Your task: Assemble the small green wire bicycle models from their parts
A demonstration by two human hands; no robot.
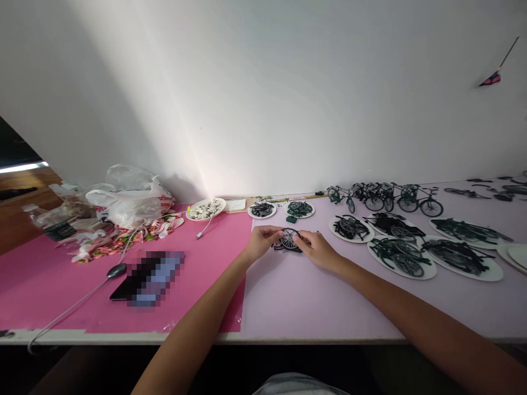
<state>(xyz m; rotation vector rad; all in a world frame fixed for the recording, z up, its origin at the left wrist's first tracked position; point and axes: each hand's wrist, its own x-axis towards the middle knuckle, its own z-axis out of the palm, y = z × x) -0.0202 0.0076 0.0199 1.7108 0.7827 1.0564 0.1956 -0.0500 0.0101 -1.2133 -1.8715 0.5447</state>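
Between my two hands is a small black spoked wheel (290, 240) of a model bicycle, held up over the lilac part of the table. My left hand (265, 241) pinches its left rim, and my right hand (317, 248) grips its right side. Dark thin parts show just below and behind the wheel; whether they join it I cannot tell. Past my hands stand a plate of black parts (255, 215) and a plate of dark green parts (308, 214). A small dark green block (291, 219) lies in front of the green parts.
Assembled model bicycles (407, 200) stand along the wall at right, with several plates of bicycle parts (401, 263) before them. At left are a blurred-out tablet (148, 277), a cable (72, 307), petals (123, 241), a plastic bag (132, 200) and a plate of pale pieces (206, 209).
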